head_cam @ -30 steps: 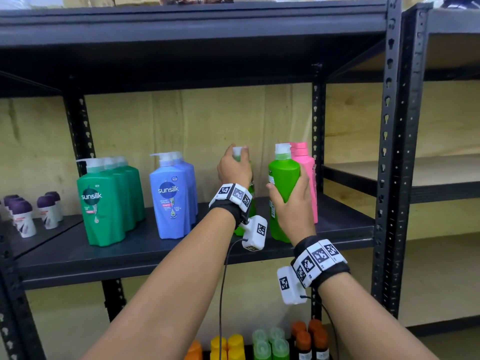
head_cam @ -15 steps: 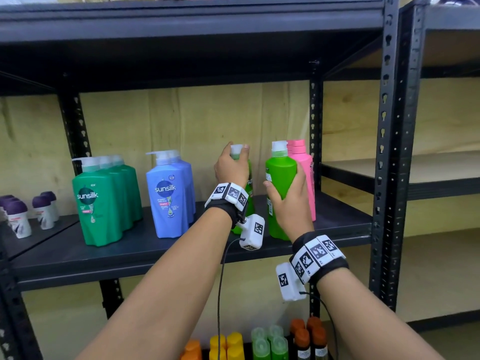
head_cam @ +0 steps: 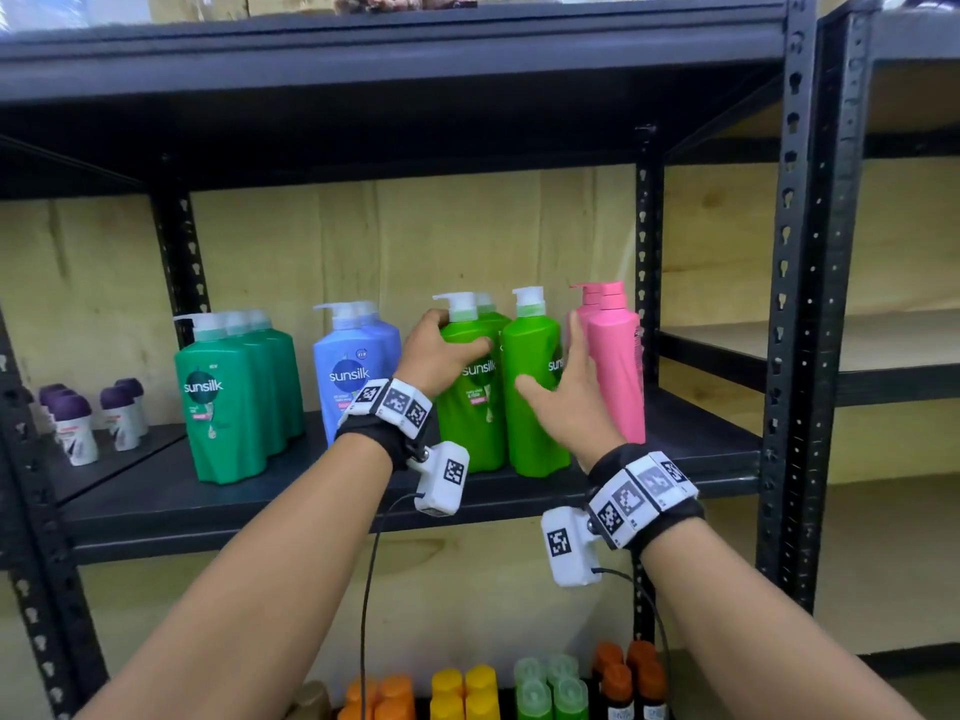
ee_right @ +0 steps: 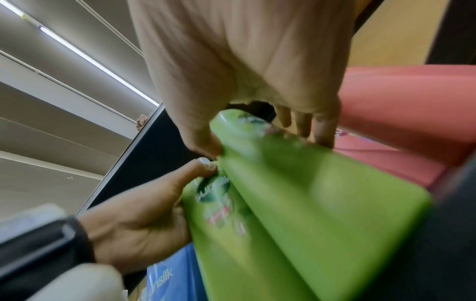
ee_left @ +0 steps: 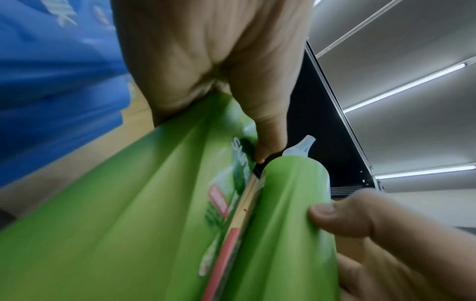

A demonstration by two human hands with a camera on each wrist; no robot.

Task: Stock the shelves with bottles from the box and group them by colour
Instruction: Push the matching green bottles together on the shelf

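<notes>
At the far left of the head view, small white bottles with purple caps [head_cam: 75, 426] stand on a neighbouring shelf, then on the dark middle shelf [head_cam: 218, 498] come a row of dark green bottles [head_cam: 223, 402] and blue bottles [head_cam: 349, 374], all upright with pump tops up. Next, in mid-frame, two light green bottles stand side by side and upright, long axes vertical, pump spouts pointing to the frame's left. The left hand [head_cam: 434, 353] wraps the left light green bottle [head_cam: 475, 407] near its shoulder, thumb across the front and fingers round the far side, so this grip is grasping that bottle; a third light green pump shows just behind it. The right hand [head_cam: 574, 394] lies with straight, spread fingers, a released grip, its thumb touching the front of the right light green bottle [head_cam: 535, 381] and its fingers reaching up between that bottle and the pink bottles [head_cam: 615, 366] just to the right. Only the left wrist view shows the left thumb [ee_left: 268, 130] pressed on the label and the narrow gap between the two green bodies; only the right wrist view shows the right fingers [ee_right: 323, 130] behind the bottle's edge, with pink beside them. Both wrist views reveal a grey ceiling with strip lights [ee_left: 401, 87]. Behind the shelves is a pale wooden wall [head_cam: 467, 236]; along the lower edge stand orange, yellow, green and brown-capped bottles [head_cam: 467, 688].
</notes>
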